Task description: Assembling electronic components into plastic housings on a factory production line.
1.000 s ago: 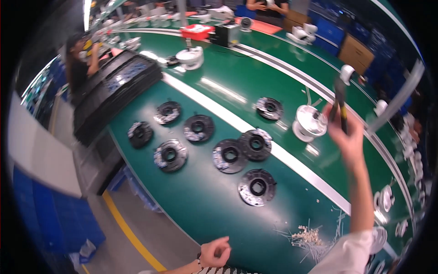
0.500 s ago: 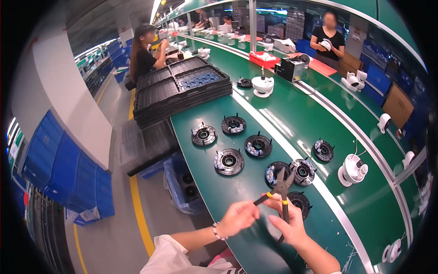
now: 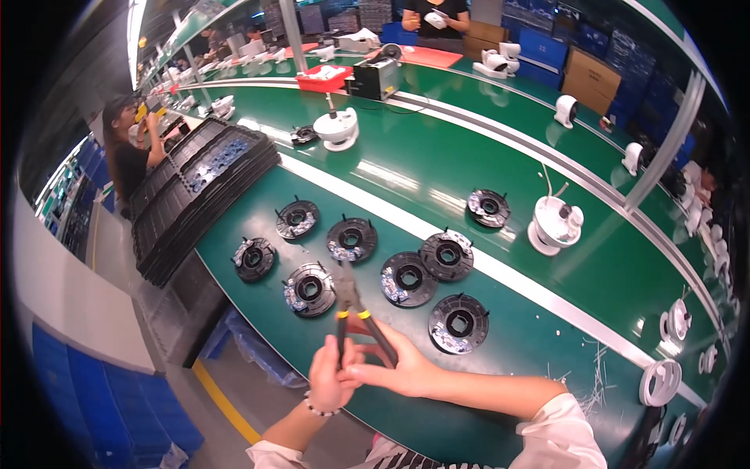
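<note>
A pair of diagonal cutters (image 3: 347,293) with dark handles and yellow bands points away from me over the near edge of the bench. My right hand (image 3: 402,366) has its fingers wrapped about the handles, thumb toward my left hand. Closed at the lower end of the left handle, my left hand (image 3: 325,381) wears a beaded bracelet and meets the right thumb. Just beyond the jaws lies a round black base with a small circuit board (image 3: 310,289). Another black base (image 3: 458,324) rests right of my hands, and several more lie farther back.
Stacked black trays (image 3: 195,187) occupy the bench's far left. White camera-like units, one nearby (image 3: 556,223), stand along the green line. Thin white offcuts (image 3: 595,383) are scattered at right. A co-worker (image 3: 129,156) sits at left; another person (image 3: 435,23) stands across the line.
The view has swung right, so the bench appears shifted left. My hands have come closer together around the cutters, whose handles are less widely spread.
</note>
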The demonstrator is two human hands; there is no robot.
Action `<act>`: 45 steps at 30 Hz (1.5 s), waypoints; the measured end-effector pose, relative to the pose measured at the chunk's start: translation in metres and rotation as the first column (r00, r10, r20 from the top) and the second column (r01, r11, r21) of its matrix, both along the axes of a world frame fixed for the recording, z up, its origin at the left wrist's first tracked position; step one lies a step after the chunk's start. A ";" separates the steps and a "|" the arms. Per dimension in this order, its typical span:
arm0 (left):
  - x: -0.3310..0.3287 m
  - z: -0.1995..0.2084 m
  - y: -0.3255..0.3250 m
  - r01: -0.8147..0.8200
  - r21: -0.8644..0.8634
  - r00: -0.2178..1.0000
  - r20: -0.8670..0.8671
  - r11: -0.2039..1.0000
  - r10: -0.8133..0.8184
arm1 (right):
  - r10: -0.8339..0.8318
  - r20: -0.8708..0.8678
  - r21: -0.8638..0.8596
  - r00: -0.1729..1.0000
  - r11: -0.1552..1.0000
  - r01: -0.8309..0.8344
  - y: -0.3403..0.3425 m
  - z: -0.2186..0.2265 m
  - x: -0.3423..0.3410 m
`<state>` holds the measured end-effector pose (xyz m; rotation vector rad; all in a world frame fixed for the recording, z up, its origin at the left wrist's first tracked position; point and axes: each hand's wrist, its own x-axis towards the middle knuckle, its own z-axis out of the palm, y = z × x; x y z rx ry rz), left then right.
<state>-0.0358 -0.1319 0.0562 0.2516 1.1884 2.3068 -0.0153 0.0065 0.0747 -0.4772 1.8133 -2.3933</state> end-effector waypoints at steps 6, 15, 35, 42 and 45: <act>-0.008 -0.031 0.033 -0.113 -0.086 0.993 0.020 0.990 0.115 | -0.087 0.160 -0.039 0.983 0.995 0.095 -0.002 0.011 -0.006; 0.006 -0.058 -0.018 -0.571 -0.527 0.654 -0.756 0.629 -0.039 | -0.215 0.169 0.108 0.962 0.974 0.198 0.059 0.029 -0.012; -0.253 -0.126 -0.197 -0.523 -0.831 0.681 -0.275 0.188 0.679 | 0.528 -0.707 0.359 0.471 -0.305 0.882 0.172 0.131 -0.173; -0.281 -0.169 -0.285 -0.526 -0.738 0.754 -0.635 -0.422 0.171 | 0.265 -0.756 0.492 0.599 -0.374 0.787 0.133 0.097 -0.259; -0.291 -0.171 -0.255 -0.468 -0.777 0.763 -0.596 -0.421 0.250 | 0.225 -0.843 0.431 0.489 -0.262 0.864 0.129 0.050 -0.269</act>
